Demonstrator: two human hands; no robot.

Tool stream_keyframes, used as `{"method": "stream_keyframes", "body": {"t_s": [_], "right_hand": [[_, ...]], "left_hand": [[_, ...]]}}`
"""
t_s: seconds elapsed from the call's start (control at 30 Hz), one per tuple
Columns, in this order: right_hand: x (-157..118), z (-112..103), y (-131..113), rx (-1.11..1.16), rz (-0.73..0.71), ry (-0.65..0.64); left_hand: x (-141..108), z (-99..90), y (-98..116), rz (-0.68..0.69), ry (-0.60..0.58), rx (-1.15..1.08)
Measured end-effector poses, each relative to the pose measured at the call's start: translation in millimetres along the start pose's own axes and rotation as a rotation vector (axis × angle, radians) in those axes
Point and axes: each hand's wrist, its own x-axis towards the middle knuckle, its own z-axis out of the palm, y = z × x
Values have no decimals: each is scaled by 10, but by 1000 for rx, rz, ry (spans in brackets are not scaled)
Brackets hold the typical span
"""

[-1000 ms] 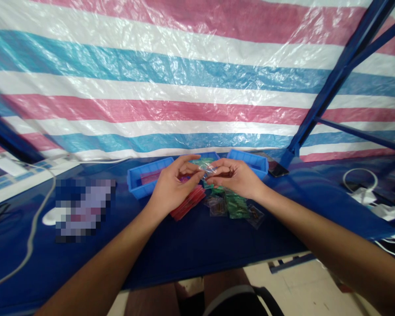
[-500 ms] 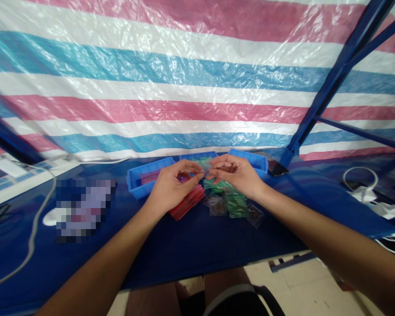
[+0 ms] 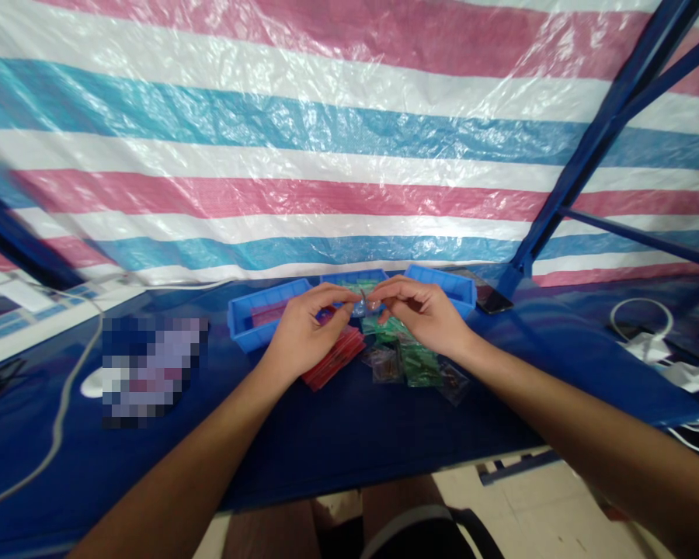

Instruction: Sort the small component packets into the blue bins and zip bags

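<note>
My left hand (image 3: pixel 310 328) pinches one side of a small clear plastic bag (image 3: pixel 359 308) between thumb and fingertips. Opposite it, my right hand (image 3: pixel 428 314) grips the bag's other side, its fingers curled. What the bag contains is too small to make out. Just below my left hand lies a stack of red packets (image 3: pixel 336 359). Under my right hand are green packets (image 3: pixel 419 363), with a clear bag of small brownish pieces (image 3: pixel 386 365) beside them and another clear bag (image 3: pixel 454 382) to the right.
Three blue bins stand behind my hands: a left bin (image 3: pixel 250 338), a middle bin (image 3: pixel 352 276) and a right bin (image 3: pixel 463 291). A dark phone (image 3: pixel 494 301) lies past the right one. White cables and plugs (image 3: pixel 646 345) sit at the right, a white cable (image 3: pixel 64 404) at the left.
My fingertips have drawn slightly apart, and more of the clear bag shows between them. Both hands stay in nearly the same place above the packets.
</note>
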Motion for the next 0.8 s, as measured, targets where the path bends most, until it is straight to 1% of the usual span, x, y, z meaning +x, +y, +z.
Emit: {"method": "stream_keyframes", "body": {"t_s": [0.1, 0.2, 0.23, 0.3, 0.37, 0.43, 0.57, 0.63, 0.7, 0.77, 0.8], "right_hand": [[-15, 25, -56, 37, -15, -55], [-22, 38, -57, 45, 42, -82], [-21, 39, -45, 46, 66, -68], [-14, 36, -13, 49, 105, 1], [-6, 28, 15, 43, 121, 81], [0, 20, 32, 13, 114, 111], [7, -1, 40, -75, 45, 4], [23, -45, 34, -137, 18, 17], [52, -146, 20, -256, -17, 108], [90, -311, 6, -472, -91, 201], [108, -411, 4, -634, -152, 229]], "left_hand": [[1, 17, 57, -14, -2, -1], [0, 31, 49, -45, -21, 12], [1, 31, 33, -58, -24, 14], [6, 26, -9, -67, -12, -2], [13, 18, -45, -49, 10, -37], [20, 13, -60, -27, 14, -69], [17, 28, -45, -4, -20, -75], [9, 37, -39, -9, -19, -35], [1, 36, -43, -33, 0, 31], [-4, 22, -48, -48, 18, 104], [-6, 12, -47, -46, 22, 139]]}}
